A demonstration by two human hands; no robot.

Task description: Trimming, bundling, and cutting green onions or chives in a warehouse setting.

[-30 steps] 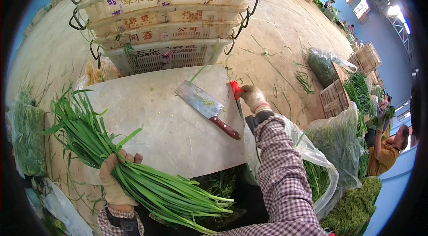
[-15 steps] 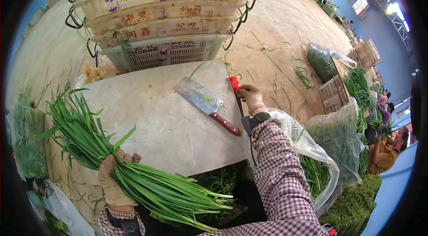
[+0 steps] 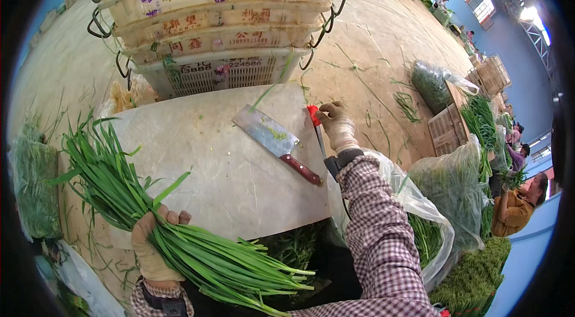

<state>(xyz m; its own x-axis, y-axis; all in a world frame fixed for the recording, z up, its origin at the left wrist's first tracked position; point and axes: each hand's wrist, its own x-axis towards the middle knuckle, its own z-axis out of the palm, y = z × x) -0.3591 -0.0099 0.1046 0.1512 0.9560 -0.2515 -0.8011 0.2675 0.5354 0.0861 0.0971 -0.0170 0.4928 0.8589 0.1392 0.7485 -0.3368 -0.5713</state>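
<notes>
My left hand, in a tan glove, is wrapped round a thick bunch of green chives. The pale cut ends point right and the leafy tips spread up to the left. At the board's far right corner, the curled, gloved fingers of my right hand touch a bright red bundle fixed to a dark upright strip. Whatever they pinch is too small to make out. Between my hands a cleaver with a brown wooden handle lies on the pale board, green scraps on its blade.
Stacked white plastic crates stand beyond the board. An open plastic bag of greens is beside my right forearm, with more bagged greens behind it. A wrapped green bundle stands far left. A co-worker sits at right.
My right hand has shifted slightly up and left at the red bundle, its fingers curling more. My left hand keeps the chives, which have barely moved.
</notes>
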